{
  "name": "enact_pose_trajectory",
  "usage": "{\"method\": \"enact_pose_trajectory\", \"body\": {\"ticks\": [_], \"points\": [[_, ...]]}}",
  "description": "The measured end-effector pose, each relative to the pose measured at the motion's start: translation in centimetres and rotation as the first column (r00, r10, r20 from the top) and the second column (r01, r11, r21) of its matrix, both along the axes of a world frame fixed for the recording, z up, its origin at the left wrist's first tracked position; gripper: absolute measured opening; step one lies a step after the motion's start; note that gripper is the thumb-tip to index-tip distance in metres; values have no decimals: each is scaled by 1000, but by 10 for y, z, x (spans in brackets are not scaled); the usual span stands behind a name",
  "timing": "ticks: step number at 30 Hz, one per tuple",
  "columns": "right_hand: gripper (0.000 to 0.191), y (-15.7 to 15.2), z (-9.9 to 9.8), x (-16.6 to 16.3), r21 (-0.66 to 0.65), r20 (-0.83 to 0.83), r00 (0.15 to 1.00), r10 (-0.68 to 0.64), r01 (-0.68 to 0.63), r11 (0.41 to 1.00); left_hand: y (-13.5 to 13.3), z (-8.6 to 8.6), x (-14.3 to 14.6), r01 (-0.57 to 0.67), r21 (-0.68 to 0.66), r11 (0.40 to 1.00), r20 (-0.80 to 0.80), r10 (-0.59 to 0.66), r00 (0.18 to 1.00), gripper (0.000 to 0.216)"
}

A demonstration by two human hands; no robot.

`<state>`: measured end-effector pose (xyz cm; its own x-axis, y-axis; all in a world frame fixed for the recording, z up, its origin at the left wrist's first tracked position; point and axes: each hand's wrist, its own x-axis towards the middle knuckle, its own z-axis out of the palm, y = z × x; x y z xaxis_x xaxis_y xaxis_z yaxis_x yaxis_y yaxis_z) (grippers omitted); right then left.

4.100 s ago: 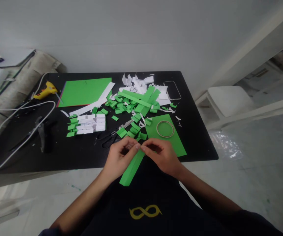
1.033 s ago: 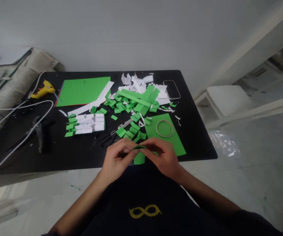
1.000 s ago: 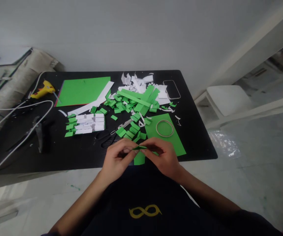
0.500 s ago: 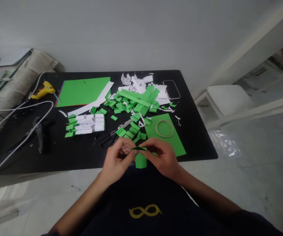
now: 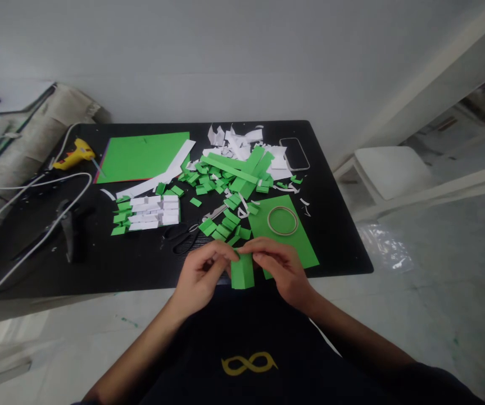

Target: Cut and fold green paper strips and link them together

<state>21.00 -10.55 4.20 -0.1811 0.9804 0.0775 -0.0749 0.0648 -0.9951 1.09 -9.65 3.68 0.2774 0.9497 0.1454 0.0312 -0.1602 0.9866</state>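
At the table's front edge, both hands pinch a creased green paper strip (image 5: pixel 242 273) by its upper end. My left hand (image 5: pixel 204 269) is closed on its left side, fingertips at the top. Closed on the upper right side is my right hand (image 5: pixel 279 265); some of its fingers are hidden behind others. The strip hangs down toward my shirt with a fold running along it. Just beyond the hands lie several small folded green paper pieces (image 5: pixel 227 223) and black-handled scissors (image 5: pixel 187 236). A green sheet (image 5: pixel 299 242) carrying a tape ring (image 5: pixel 282 220) is to the right.
A block of white and green folded papers (image 5: pixel 152 212) sits left. Behind are a green sheet stack (image 5: pixel 145 157), loose paper scraps (image 5: pixel 242 143) and a phone-shaped frame (image 5: pixel 295 153). A yellow glue gun (image 5: pixel 76 156), white cable (image 5: pixel 73 175) and black tool (image 5: pixel 68 230) occupy the far left.
The green strip has turned so more of its creased face shows; its dark folded top opening is no longer visible. My fingers have shifted slightly along its upper end.
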Motion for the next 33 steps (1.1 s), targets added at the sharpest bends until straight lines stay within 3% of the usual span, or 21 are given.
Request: {"method": "enact_pose_trajectory", "body": {"ticks": [3, 7, 11, 19, 26, 33], "points": [[17, -2, -3, -3, -23, -1, 999, -36, 36, 999, -2, 0, 0, -2, 41, 999, -52, 5, 999, 19], [24, -4, -7, -7, -68, 24, 995, -101, 103, 992, -5, 0, 5, -82, 79, 994, -26, 84, 996, 5], [17, -4, -6, -8, -67, 31, 994, -109, 111, 992, -4, -3, 8, -145, 58, 988, -17, 146, 989, 21], [17, -4, -3, -8, -109, 5, 995, -102, 102, 989, -3, -4, 6, -220, 98, 971, -101, 229, 968, 11], [8, -1, -2, -9, -110, 28, 994, -109, 111, 988, -4, -4, 5, -201, 152, 968, -119, 220, 968, 15], [7, -2, -1, -10, -51, 95, 987, -128, 134, 990, -3, 3, 6, -179, 119, 977, -134, 194, 972, 9]]}}
